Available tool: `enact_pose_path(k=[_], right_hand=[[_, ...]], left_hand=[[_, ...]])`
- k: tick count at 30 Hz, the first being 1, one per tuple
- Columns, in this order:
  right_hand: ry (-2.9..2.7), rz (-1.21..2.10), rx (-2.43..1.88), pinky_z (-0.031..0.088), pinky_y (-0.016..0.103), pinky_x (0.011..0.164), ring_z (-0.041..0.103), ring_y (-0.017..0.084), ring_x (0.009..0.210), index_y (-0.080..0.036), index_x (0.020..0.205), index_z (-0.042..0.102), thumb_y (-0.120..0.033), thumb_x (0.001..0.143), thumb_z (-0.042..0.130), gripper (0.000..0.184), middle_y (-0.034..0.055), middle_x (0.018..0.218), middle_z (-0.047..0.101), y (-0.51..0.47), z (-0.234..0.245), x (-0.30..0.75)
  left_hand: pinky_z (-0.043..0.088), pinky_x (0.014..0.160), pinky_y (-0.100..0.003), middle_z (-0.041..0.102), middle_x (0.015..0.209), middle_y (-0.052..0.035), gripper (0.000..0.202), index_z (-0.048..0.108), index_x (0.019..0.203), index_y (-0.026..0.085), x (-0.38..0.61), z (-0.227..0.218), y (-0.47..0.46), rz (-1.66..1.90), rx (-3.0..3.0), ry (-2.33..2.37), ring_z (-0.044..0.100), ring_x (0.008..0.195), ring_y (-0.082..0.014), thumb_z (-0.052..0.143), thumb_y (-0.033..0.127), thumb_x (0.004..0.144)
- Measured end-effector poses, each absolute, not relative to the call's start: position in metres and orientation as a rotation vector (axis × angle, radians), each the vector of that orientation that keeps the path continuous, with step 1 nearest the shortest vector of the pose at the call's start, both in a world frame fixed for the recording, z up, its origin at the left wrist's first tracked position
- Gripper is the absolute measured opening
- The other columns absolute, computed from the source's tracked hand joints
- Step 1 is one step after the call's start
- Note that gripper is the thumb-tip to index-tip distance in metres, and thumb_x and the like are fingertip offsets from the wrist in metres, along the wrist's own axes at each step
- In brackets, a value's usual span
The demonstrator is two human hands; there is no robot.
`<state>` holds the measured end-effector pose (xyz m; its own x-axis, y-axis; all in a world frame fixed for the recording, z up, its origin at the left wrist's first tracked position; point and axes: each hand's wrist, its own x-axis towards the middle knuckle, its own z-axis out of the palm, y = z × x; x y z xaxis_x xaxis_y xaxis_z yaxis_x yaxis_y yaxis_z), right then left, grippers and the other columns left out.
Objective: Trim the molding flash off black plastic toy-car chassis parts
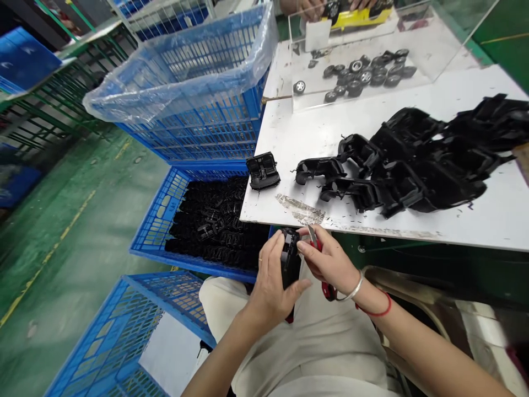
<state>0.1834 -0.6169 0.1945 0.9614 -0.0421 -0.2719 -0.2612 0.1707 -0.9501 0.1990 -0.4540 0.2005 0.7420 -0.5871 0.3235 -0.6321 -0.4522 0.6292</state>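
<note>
While the left hand (pixel 268 282) curls round a black part (pixel 290 248) by the bench's near edge (pixel 285 218) and the right hand (pixel 334 263) grips a red-handled blade (pixel 328 291), the right-hand heap (pixel 421 165) seems undone, the left crate's pieces (pixel 219 231) apparently finished.

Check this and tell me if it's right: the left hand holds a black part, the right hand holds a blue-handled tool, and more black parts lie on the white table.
The handle colour is wrong: the head view shows the right hand holding a red-handled tool. The left hand does hold a black part, and other black parts lie on the white table.
</note>
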Motion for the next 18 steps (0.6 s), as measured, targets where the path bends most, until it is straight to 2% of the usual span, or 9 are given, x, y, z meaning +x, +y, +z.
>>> enact_pose_path(k=[2, 4, 6, 10, 13, 15, 18], right_hand=[[0.288, 0.219, -1.369, 0.022, 0.02, 0.035, 0.027, 0.005, 0.034, -0.022, 0.1, 0.045, -0.043, 0.082, 0.055, 0.029, -0.0111, 0.055, 0.044, -0.621, 0.199, 0.185], [0.287, 0.221, -1.448, 0.024, 0.02, 0.038, 0.029, 0.005, 0.037, -0.021, 0.098, 0.048, -0.039, 0.08, 0.055, 0.026, -0.0101, 0.056, 0.045, -0.627, 0.202, 0.185], [0.246, 0.199, -1.576, 0.029, 0.022, 0.043, 0.034, 0.006, 0.042, -0.02, 0.098, 0.052, -0.035, 0.08, 0.055, 0.024, -0.0087, 0.058, 0.045, -0.631, 0.202, 0.185], [0.074, 0.2, -1.77, 0.035, 0.024, 0.051, 0.039, 0.009, 0.053, -0.019, 0.096, 0.057, -0.033, 0.08, 0.053, 0.022, -0.0064, 0.063, 0.046, -0.634, 0.201, 0.186], [-0.011, 0.187, -1.844, 0.037, 0.025, 0.054, 0.042, 0.011, 0.057, -0.019, 0.091, 0.057, -0.035, 0.082, 0.051, 0.019, -0.0045, 0.065, 0.051, -0.635, 0.205, 0.187], [0.021, 0.098, -1.921, 0.039, 0.025, 0.056, 0.046, 0.011, 0.059, -0.02, 0.09, 0.054, -0.037, 0.084, 0.05, 0.018, -0.0027, 0.069, 0.055, -0.639, 0.209, 0.185], [0.035, -0.099, -2.057, 0.042, 0.026, 0.06, 0.052, 0.013, 0.062, -0.021, 0.089, 0.048, -0.034, 0.089, 0.046, 0.013, -0.0002, 0.076, 0.06, -0.648, 0.214, 0.18]], left_hand=[[0.033, 0.111, -0.045, 0.029, 0.149, -0.0195, 0.067, 0.018, 0.148, 0.017, 0.199, 0.209, -0.444, -0.178, 2.13, -0.925, 0.031, 0.139, -0.028, 0.049, 0.035, 0.091], [0.034, 0.111, -0.043, 0.037, 0.145, -0.0158, 0.051, 0.032, 0.142, 0.021, 0.208, 0.219, -0.437, -0.317, 2.091, -0.908, 0.036, 0.136, -0.0254, 0.044, 0.032, 0.094], [0.036, 0.109, -0.043, 0.046, 0.135, -0.0137, 0.048, 0.042, 0.135, 0.023, 0.222, 0.227, -0.434, -0.353, 2.081, -0.895, 0.043, 0.129, -0.025, 0.053, 0.035, 0.089], [0.037, 0.108, -0.043, 0.045, 0.136, -0.0133, 0.088, 0.034, 0.14, 0.024, 0.247, 0.238, -0.443, -0.453, 2.059, -0.988, 0.043, 0.128, -0.0277, 0.077, 0.045, 0.066], [0.044, 0.1, -0.037, 0.056, 0.126, -0.0097, 0.099, 0.036, 0.14, 0.023, 0.257, 0.239, -0.454, -0.647, 1.989, -1.036, 0.055, 0.115, -0.0253, 0.083, 0.046, 0.056], [0.049, 0.089, -0.032, 0.064, 0.11, -0.006, 0.092, 0.043, 0.135, 0.022, 0.263, 0.238, -0.459, -0.704, 1.989, -0.967, 0.062, 0.098, -0.0215, 0.083, 0.044, 0.055], [0.049, 0.079, -0.027, 0.066, 0.092, -0.0025, 0.061, 0.061, 0.116, 0.02, 0.274, 0.236, -0.46, -0.615, 2.03, -0.861, 0.062, 0.083, -0.0168, 0.081, 0.041, 0.062]])
